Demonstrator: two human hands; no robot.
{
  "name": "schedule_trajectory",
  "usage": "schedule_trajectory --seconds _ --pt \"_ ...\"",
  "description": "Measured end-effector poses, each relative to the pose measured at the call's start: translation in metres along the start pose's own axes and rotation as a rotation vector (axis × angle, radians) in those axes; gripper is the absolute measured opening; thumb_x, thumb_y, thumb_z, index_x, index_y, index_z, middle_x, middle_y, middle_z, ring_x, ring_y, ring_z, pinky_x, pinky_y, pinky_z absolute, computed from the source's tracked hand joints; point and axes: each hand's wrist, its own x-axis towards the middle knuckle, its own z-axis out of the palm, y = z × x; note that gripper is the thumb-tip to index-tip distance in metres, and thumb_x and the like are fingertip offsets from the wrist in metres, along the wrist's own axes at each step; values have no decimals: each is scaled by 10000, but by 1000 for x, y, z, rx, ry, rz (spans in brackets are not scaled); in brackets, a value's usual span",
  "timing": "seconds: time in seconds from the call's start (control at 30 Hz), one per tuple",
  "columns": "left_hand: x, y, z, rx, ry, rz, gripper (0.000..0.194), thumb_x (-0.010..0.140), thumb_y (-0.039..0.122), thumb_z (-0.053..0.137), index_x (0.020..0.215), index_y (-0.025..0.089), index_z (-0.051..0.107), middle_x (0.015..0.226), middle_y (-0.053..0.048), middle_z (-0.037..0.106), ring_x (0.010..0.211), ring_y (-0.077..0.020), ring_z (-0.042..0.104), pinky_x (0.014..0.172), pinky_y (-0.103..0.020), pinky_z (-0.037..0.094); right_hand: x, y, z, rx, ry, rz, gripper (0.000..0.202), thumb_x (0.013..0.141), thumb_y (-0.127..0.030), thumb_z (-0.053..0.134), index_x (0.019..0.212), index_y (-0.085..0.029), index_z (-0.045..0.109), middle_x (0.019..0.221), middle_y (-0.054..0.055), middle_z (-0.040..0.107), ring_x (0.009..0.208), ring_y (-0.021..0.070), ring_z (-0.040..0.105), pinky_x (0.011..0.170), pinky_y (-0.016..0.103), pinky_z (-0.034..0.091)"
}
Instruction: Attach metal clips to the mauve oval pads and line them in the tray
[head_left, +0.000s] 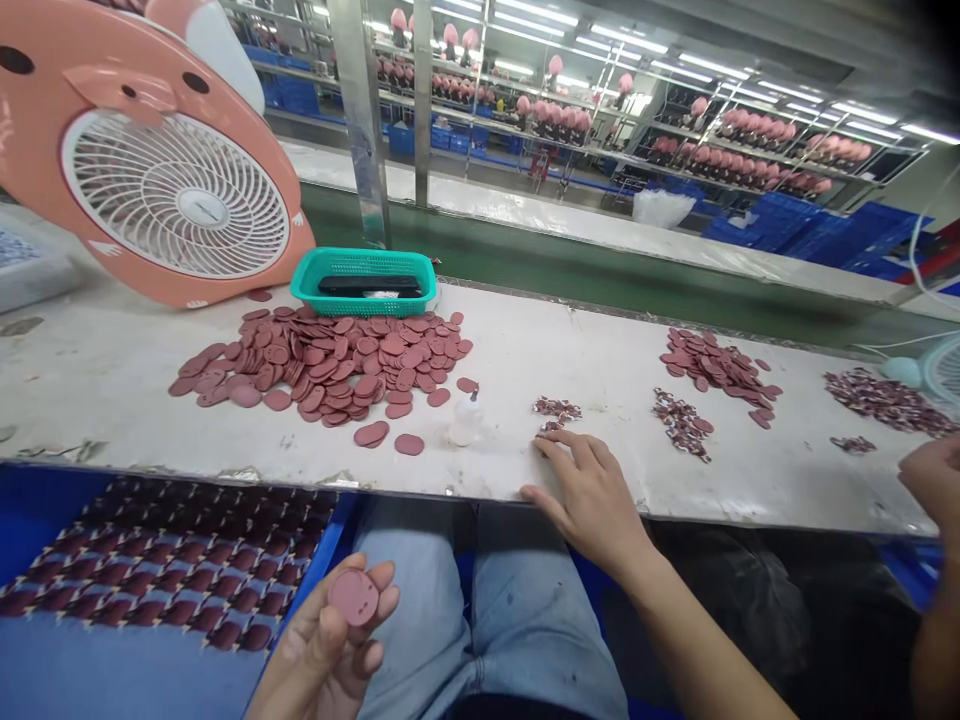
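My left hand [322,640] is closed on a dull-red oval disc [353,598] with small dark holes, held over my lap. My right hand [589,490] reaches onto the table with its thumb and fingers apart. Its index fingertip is at a small cluster of tiny brown-and-white pieces [556,408]; whether it touches one I cannot tell. To the left of that hand stands a small clear bottle with a dark tip [466,420]. A large heap of the same red discs [330,365] spreads farther left.
A green basket [364,307] with dark items sits behind the heap, beside an orange animal-shaped fan [202,205]. At right lie more discs [712,365] and small pieces [681,422]. Another person's hand [934,480] is at the right edge. A blue bin [67,670] holds rows of dark-red parts.
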Motion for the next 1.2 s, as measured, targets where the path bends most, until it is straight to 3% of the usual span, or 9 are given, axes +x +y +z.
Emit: schedule_trajectory --seconds 0.1,0.27,0.4,0.5,0.6,0.7,0.9,1.07,1.2 --pt "-1 -1 6 3 -3 -13 331 601 226 930 898 304 806 899 4 838 782 -175 787 511 -107 547 -11 5 -8 38 -45 -85 489 925 -475 638 1305 -173 580 1232 171 614 1132 351 572 952 515 523" --pt "-4 -3 14 27 24 -28 362 567 257 950 895 290 802 899 8 837 776 -163 785 517 -103 550 -21 16 -14 161 -98 -197 315 991 -261 551 1300 -236 607 1115 126 666 1003 279 640 864 445 578" --pt "-4 -5 15 37 21 -51 366 587 243 945 918 280 794 906 6 837 782 -163 785 520 -114 558 -25 22 -12 312 -50 -193 318 989 -213 538 1297 -242 613 1121 124 704 1013 270 664 867 442 587" --pt "-3 -7 15 50 10 -81 363 612 210 938 934 269 781 914 -5 834 802 -189 787 549 -156 592 -25 19 -12 456 23 -135 230 994 -223 528 1180 -225 663 975 105 739 908 239 708 775 388 616" --pt "-5 -12 22 81 6 -103 373 607 240 942 938 233 771 902 -30 826 808 -220 784 574 -205 613 -23 3 -13 610 37 -96 147 982 -256 568 1046 -211 693 897 81 750 825 206 735 724 333 627" --pt "-6 -19 33 112 -16 -122 390 598 307 944 934 203 775 888 -58 821 843 -243 778 608 -228 610 -22 -28 -16 745 -21 -106 157 1002 -268 540 985 -209 685 989 84 758 796 172 743 672 277 627" --pt "-6 -26 46 105 -115 -118 342 665 340 907 948 193 785 954 -91 823 960 -247 752 722 -258 602 -21 -79 -24 938 -136 20 203 955 -229 623 1155 -224 592 842 9 738 725 129 733 653 205 600" --pt "-13 -16 48 68 -82 -202 338 626 354 923 911 222 799 874 -44 825 841 -202 766 645 -223 595 -13 -85 -28 1079 -210 141 157 898 -306 720 1013 -199 710 811 17 747 640 125 705 583 206 579" --pt "-16 -9 47 99 -80 -258 327 636 357 919 902 207 803 891 -52 818 759 -166 755 615 -197 584 -8 -86 -34 1067 -260 45 212 961 -291 645 1149 -242 729 936 40 766 743 152 726 674 265 602"
